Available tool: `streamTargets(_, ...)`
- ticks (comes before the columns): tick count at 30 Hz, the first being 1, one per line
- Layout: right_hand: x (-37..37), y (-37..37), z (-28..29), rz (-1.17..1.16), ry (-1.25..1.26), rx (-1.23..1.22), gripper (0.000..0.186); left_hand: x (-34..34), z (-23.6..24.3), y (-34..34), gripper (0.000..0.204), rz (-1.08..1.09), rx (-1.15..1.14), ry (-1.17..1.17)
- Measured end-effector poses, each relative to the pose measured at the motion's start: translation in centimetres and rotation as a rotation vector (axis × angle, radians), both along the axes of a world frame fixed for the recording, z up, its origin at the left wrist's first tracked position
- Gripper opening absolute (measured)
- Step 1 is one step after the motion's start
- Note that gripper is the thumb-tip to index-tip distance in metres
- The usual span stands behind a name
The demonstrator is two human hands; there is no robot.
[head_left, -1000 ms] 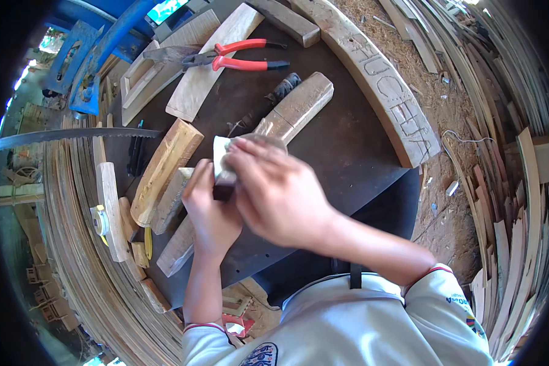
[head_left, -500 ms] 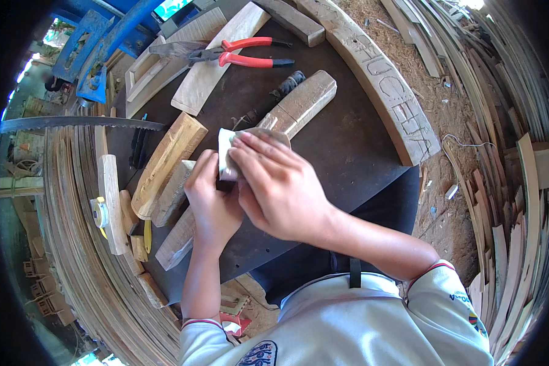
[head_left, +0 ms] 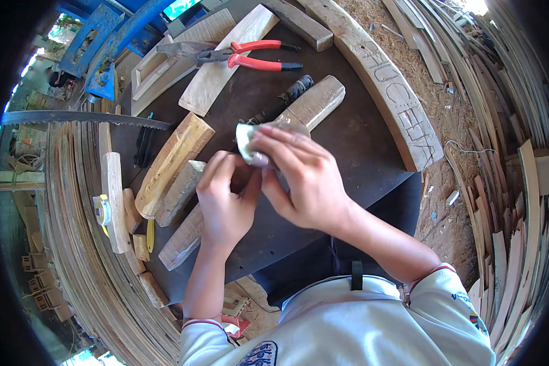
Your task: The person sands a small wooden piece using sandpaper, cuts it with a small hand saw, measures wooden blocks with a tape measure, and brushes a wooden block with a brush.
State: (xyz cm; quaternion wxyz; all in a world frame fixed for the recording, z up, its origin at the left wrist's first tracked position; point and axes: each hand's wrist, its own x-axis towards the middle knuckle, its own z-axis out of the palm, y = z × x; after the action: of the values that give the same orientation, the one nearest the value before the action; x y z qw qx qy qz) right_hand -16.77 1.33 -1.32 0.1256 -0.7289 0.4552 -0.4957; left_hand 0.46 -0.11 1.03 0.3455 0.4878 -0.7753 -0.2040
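Observation:
My right hand (head_left: 308,177) grips a folded pale sheet (head_left: 244,140) that looks like sandpaper, its fingers bent over the top and a brownish edge showing beyond them. Close beside it, my left hand (head_left: 224,198) is closed with fingers curled around a small piece, mostly hidden between the two hands. Both hands are held over the dark tabletop (head_left: 363,143). Just beyond them lies a squared wooden block (head_left: 317,104) with a line across it. Left of my left hand rest a yellowish wooden block (head_left: 175,165) and a greyer one (head_left: 180,192).
Red-handled pliers (head_left: 250,56) lie across a pale board (head_left: 229,61) at the back. A saw blade (head_left: 85,118) juts in from the left. A tape measure (head_left: 103,210) sits by the left edge. A curved carved beam (head_left: 381,85) borders the right; wood strips (head_left: 518,183) are stacked beyond.
Both hands have shifted slightly right, and my right hand has turned a little. The sheet's pale end now looks more curled. The view has also moved slightly.

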Motion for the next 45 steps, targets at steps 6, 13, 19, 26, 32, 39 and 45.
streamTargets(6,1.9,1.0,-0.1,-0.001,-0.007,-0.03,0.043,0.4,-0.7,-0.8,0.016,-0.038,-0.068,0.057)
streamTargets(13,0.6,-0.4,-0.5,-0.11,0.038,-0.051,0.042,-0.3,-0.2,-0.3,0.015,0.031,0.092,0.036)
streamTargets(19,0.3,-0.6,-0.6,-0.035,0.014,-0.025,0.043,-0.1,-0.1,-0.4,0.017,-0.003,0.057,0.061)
streamTargets(26,1.8,1.0,0.0,-0.002,0.051,-0.051,0.043,0.1,-0.3,-0.6,0.015,-0.044,-0.069,0.023)
streamTargets(32,-0.1,-1.5,-0.3,-0.08,0.038,-0.055,0.041,-0.1,-0.2,-0.5,0.016,0.014,0.08,0.041)
streamTargets(39,0.1,0.1,-0.3,0.024,0.012,-0.061,0.043,-0.1,0.4,-0.1,0.016,-0.007,0.07,-0.004)
streamTargets(45,0.8,-0.6,0.1,-0.047,0.051,-0.024,0.043,0.5,-0.7,-0.5,0.02,-0.005,0.085,0.06)
